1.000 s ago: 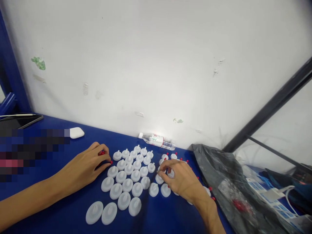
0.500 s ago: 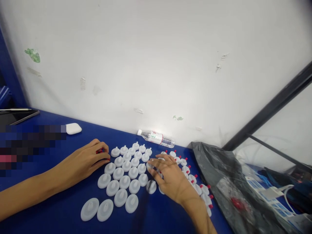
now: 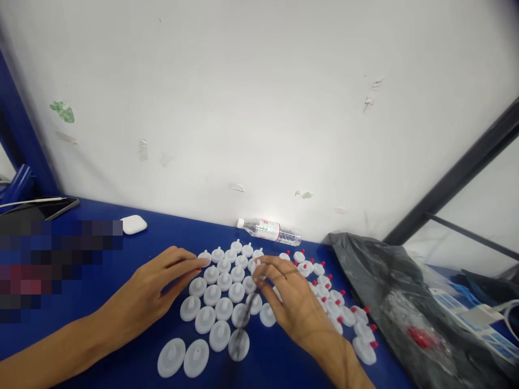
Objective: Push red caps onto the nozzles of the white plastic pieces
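Many white plastic discs with nozzles (image 3: 224, 308) lie in loose rows on the blue table. To their right are similar discs with red caps (image 3: 364, 350). My left hand (image 3: 168, 275) is at the upper left of the plain discs, its thumb and fingertips pinched on a small red piece (image 3: 198, 268) that barely shows. Over the right side of the plain discs is my right hand (image 3: 284, 289), its curled fingertips gripping the nozzle of a white disc (image 3: 257, 266).
A clear water bottle (image 3: 270, 231) lies against the white wall. A white case (image 3: 133, 224) and a phone (image 3: 60, 208) are at the left. On the right, a grey plastic bag (image 3: 365, 270) holds a clear bag with red pieces (image 3: 419, 336).
My left hand has moved right, up to the upper left discs, and its fingers have come forward. My right hand's fingers have closed at a white disc. The view has shifted slightly.
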Demonstrator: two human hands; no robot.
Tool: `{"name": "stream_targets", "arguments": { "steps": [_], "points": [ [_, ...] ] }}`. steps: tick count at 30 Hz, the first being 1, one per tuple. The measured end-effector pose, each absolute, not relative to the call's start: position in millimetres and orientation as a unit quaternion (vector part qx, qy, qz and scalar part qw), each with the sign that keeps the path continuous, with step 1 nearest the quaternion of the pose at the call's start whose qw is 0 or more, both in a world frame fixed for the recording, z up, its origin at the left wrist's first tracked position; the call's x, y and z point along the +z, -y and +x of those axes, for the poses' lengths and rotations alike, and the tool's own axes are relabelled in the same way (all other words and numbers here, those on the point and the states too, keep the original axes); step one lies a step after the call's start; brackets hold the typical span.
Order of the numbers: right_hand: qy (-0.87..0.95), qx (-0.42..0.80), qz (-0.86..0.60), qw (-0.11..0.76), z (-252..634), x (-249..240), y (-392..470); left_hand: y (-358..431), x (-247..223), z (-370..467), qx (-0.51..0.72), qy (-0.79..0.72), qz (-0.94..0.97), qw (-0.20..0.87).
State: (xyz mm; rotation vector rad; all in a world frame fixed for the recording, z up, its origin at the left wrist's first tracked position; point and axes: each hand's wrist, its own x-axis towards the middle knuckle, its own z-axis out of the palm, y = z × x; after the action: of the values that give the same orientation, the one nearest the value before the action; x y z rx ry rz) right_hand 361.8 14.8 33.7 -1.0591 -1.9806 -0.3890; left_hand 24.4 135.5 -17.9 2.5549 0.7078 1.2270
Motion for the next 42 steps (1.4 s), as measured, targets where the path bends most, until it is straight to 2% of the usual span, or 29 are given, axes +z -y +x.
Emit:
{"name": "stream_targets", "arguments": {
  "steps": [4, 7, 12, 19, 28, 33, 37, 42],
  "points": [
    [0.804, -0.147, -0.401, 0.414, 338.0, 37.8, -4.0, -113.0, -9.5, 32.1, 0.465, -0.197, 0.849, 0.158],
    [0.824, -0.137, -0.371, 0.407, 322.7, 32.7, -0.3, -97.7, -1.6, 36.8, 0.453, -0.179, 0.854, 0.181],
    [0.826, -0.125, -0.336, 0.435, 309.4, 25.6, 0.3, -87.5, 12.4, 41.6, 0.450, -0.080, 0.871, 0.179],
    [0.828, -0.137, -0.347, 0.419, 309.7, 29.6, 1.9, -80.1, 28.3, 48.4, 0.496, -0.072, 0.854, 0.141],
    [0.832, -0.197, -0.327, 0.403, 307.0, 30.9, 4.1, -85.9, -13.4, 48.6, 0.498, -0.075, 0.837, 0.213],
    [0.817, -0.205, -0.337, 0.421, 302.8, 35.2, 2.9, -89.6, -30.3, 43.3, 0.472, -0.105, 0.851, 0.204],
    [0.814, -0.196, -0.339, 0.430, 303.3, 33.2, 2.0, -86.7, -32.6, 40.2, 0.474, -0.141, 0.845, 0.202],
    [0.815, -0.160, -0.346, 0.437, 306.5, 26.9, 2.3, -83.7, -26.8, 41.4, 0.475, -0.135, 0.826, 0.273]
  ]
}}
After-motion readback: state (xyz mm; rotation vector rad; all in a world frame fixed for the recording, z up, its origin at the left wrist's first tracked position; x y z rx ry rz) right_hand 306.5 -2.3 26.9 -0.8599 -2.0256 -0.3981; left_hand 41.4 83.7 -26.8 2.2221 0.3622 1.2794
